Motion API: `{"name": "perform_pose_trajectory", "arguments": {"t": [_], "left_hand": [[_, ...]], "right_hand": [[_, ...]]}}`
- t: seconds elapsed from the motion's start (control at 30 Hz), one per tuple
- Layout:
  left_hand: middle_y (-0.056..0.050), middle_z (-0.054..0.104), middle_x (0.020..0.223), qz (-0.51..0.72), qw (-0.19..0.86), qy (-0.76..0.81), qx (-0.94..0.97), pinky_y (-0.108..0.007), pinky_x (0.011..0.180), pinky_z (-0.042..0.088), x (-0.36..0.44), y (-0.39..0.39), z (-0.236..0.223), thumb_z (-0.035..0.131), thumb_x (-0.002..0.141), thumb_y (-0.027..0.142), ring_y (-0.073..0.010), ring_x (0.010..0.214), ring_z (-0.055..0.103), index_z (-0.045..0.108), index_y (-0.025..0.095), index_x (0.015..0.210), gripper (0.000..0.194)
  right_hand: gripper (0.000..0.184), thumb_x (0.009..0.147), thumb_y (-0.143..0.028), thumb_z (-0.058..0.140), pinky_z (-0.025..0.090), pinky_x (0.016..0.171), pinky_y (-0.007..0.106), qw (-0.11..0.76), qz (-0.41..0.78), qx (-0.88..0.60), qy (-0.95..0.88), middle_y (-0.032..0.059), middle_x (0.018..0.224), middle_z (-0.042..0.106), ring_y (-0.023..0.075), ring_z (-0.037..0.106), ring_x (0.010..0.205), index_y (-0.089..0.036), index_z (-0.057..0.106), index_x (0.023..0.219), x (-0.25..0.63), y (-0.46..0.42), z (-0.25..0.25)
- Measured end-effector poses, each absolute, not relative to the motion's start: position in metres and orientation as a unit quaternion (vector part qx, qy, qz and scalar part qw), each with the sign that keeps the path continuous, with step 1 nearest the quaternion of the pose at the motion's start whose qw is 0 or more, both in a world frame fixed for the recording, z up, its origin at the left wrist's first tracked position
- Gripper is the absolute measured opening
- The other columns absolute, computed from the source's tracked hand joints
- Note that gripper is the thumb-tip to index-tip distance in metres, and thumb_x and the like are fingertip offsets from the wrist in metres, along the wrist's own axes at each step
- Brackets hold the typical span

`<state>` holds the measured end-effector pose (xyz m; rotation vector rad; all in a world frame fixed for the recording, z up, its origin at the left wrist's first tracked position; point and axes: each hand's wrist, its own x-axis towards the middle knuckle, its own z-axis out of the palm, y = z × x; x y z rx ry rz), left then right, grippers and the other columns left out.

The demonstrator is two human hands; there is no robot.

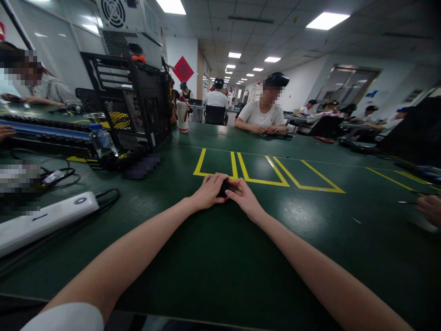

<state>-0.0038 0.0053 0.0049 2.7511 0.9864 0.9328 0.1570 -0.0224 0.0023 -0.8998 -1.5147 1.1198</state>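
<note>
A small black object (pixel 223 188) is held low over the green table, or on it, between my two hands; its kind cannot be made out. My left hand (pixel 210 191) wraps its fingers around the left side and top. From the other side, my right hand (pixel 244 196) grips it with thumb and fingertips. Much of the object is hidden behind the fingers. Just beyond my hands, yellow tape outlines (pixel 265 185) mark the tabletop.
At the left stand an open black computer case (pixel 138 105), a plastic bottle (pixel 102 140) and a white power strip (pixel 51 220) with cables. A white cup (pixel 183 117) is behind. A person (pixel 263 110) sits opposite; another person's hand (pixel 430 209) shows at right.
</note>
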Motion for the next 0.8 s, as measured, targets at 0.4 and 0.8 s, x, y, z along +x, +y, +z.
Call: {"name": "perform_pose_trajectory", "arguments": {"t": [0.4, 0.8], "left_hand": [[-0.009, 0.043, 0.114, 0.301, 0.035, 0.327, 0.895, -0.042, 0.094, 0.028, -0.002, 0.0054, 0.0037, 0.059, 0.07, 0.028, -0.0243, 0.11, 0.041, 0.03, 0.02, 0.116, 0.055], [-0.009, 0.043, 0.114, 0.294, 0.041, 0.326, 0.898, -0.042, 0.094, 0.029, -0.0033, 0.0038, 0.0072, 0.058, 0.072, 0.03, -0.0247, 0.109, 0.041, 0.03, 0.02, 0.117, 0.054]], "right_hand": [[0.028, 0.067, -0.027, 0.063, 0.044, 0.085, 0.035, 0.486, 0.482, -0.398, -0.611, 0.0028, 0.101, 0.054, 0.017, 0.054, 0.095, -0.021, 0.051, 0.091, 0.1564, -0.0189, 0.0034], [0.028, 0.071, -0.026, 0.059, 0.046, 0.084, 0.035, 0.496, 0.45, -0.405, -0.623, 0.0039, 0.104, 0.052, 0.0178, 0.05, 0.101, -0.022, 0.049, 0.096, 0.156, -0.0184, 0.0028]]}}
